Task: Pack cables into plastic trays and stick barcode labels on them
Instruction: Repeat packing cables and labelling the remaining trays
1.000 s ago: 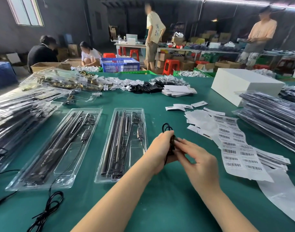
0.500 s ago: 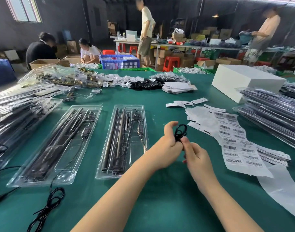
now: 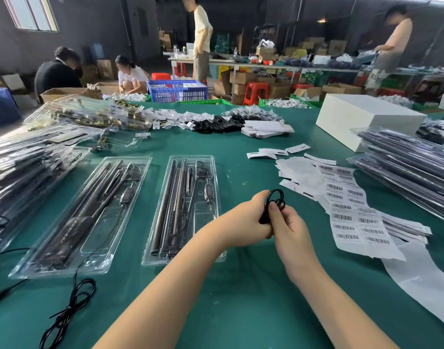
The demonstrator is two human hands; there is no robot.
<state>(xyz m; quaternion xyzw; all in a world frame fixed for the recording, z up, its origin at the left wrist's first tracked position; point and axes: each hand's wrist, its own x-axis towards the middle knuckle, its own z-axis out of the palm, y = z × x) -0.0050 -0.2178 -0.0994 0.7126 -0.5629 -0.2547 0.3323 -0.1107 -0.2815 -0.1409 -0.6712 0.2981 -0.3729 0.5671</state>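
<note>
Both hands meet above the green table, just right of centre. The left hand curls round a small coil of thin black cable, its loops poking up past the knuckles; the right hand pinches the same coil from the other side, thumb pressed on the loops. Hands and cable are held up off the cloth.

Just left of the hands lies a clear plastic tray — long, rectangular, with a glossy moulded rim — holding dark rods and a small black controller. A second tray of the same shape lies further left, angled, with a strip of bare green between the two. Near its front corner a loose black cable sprawls in a tied bundle close to the table's near edge.

To the right, a sheet of barcode labels lies flat and matte white, overlapping torn backing paper that runs toward the lower right. Beyond it, a stack of filled trays crowds the right edge, and a similar heap fills the left side. A plain white box sits at the far right.

The widest bare stretch of table is the near part, under and between the forearms.
</note>
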